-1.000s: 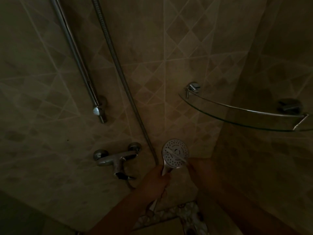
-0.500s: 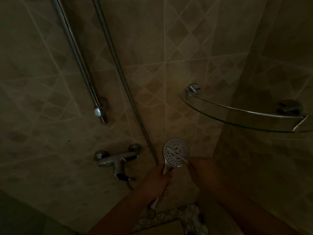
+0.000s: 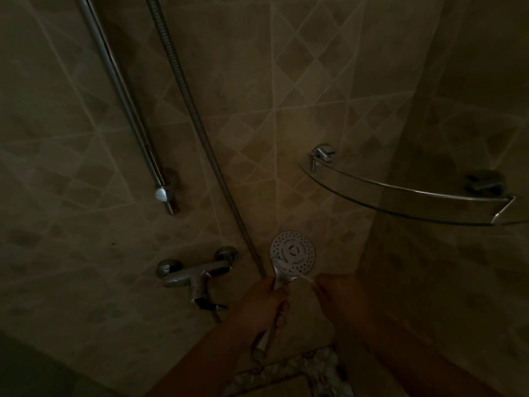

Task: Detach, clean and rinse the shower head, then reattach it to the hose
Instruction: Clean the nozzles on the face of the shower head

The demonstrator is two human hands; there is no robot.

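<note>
The left hand (image 3: 264,303) is wrapped tight around the handle of the round, chrome, white-faced shower head (image 3: 292,255), held face-out just right of the ribbed metal hose (image 3: 200,133). The right hand (image 3: 337,299) pinches what may be a thin pale brush (image 3: 289,265) laid across the face, though the dim view leaves this uncertain.

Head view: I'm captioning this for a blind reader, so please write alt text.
In a dim tiled shower, the left hand grips the shower head by its handle, face toward the camera, while the right hand works a thin tool at it. A mixer tap sits left, a glass shelf right.
</note>
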